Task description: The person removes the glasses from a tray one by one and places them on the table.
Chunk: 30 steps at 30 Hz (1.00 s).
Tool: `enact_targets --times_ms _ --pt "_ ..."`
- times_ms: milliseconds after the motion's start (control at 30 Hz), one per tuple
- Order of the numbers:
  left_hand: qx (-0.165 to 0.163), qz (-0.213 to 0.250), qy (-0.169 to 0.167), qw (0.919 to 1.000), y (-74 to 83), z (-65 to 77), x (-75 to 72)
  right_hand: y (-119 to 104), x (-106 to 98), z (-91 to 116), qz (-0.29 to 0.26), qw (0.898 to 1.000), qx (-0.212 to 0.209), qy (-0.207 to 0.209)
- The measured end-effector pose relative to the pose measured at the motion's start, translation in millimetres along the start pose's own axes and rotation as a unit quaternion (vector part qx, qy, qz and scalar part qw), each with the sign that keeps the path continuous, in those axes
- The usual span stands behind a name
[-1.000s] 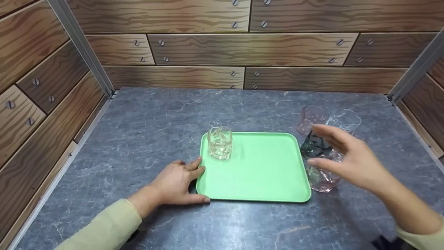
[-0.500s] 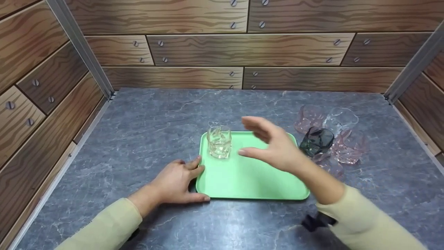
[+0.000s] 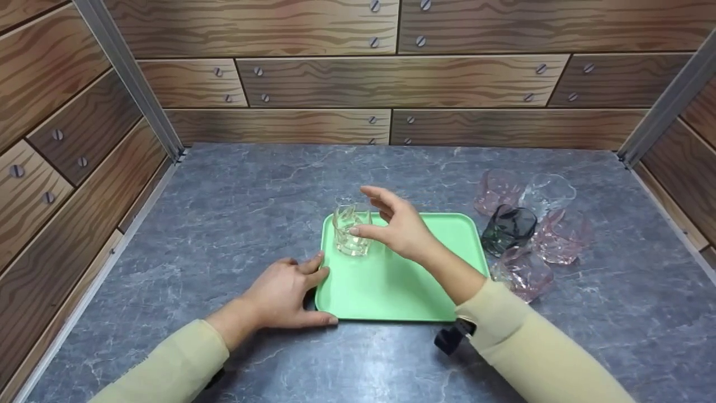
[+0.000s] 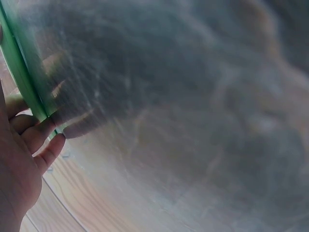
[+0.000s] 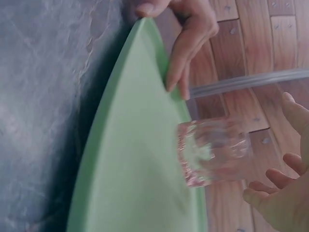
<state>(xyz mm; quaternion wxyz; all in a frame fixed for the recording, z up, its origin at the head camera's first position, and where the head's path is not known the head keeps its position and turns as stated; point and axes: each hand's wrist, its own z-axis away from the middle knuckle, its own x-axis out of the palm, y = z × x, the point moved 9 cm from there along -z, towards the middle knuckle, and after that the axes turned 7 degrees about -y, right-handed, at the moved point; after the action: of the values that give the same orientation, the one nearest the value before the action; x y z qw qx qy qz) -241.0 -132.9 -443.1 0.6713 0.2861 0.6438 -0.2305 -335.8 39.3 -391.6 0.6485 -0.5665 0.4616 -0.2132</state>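
Observation:
A clear drinking glass stands upright near the back left corner of a green tray. My left hand holds the tray's front left corner, thumb along the front edge and fingers at the left rim. The left wrist view shows the fingertips of that hand against the tray's side. My right hand hovers over the tray, its thumb overlapping the glass in the head view. In the right wrist view, a gap shows between the glass and the spread fingers of that hand.
Right of the tray several more glasses stand close together: a dark one, pink ones, including one in front, and a clear one. Wood-patterned walls border the grey marbled table at the back and sides.
My right hand has moved left from the group of glasses, across the tray, to the glass on it. My left hand stays at the tray's corner.

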Motion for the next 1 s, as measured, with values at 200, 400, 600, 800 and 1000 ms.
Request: enact_targets --times_ms 200,400,600,800,1000 --pt "-0.001 0.006 -0.006 1.0 -0.3 -1.0 1.2 27 10 -12 -0.004 0.999 0.045 -0.013" --pt "-0.005 0.007 -0.008 0.9999 -0.8 -0.5 1.6 39 20 -19 -0.023 0.998 0.054 -0.028" --pt "-0.003 0.004 -0.003 1.0 -0.9 -0.6 0.2 41 21 -20 -0.041 0.998 0.045 -0.016" --pt "0.003 0.0 0.007 1.0 1.0 -0.3 -1.8 38 22 -19 -0.046 0.998 0.033 -0.013" --pt "0.001 -0.002 0.01 0.9999 0.7 0.6 -2.9 37 23 -10 -0.037 0.999 0.037 -0.015"
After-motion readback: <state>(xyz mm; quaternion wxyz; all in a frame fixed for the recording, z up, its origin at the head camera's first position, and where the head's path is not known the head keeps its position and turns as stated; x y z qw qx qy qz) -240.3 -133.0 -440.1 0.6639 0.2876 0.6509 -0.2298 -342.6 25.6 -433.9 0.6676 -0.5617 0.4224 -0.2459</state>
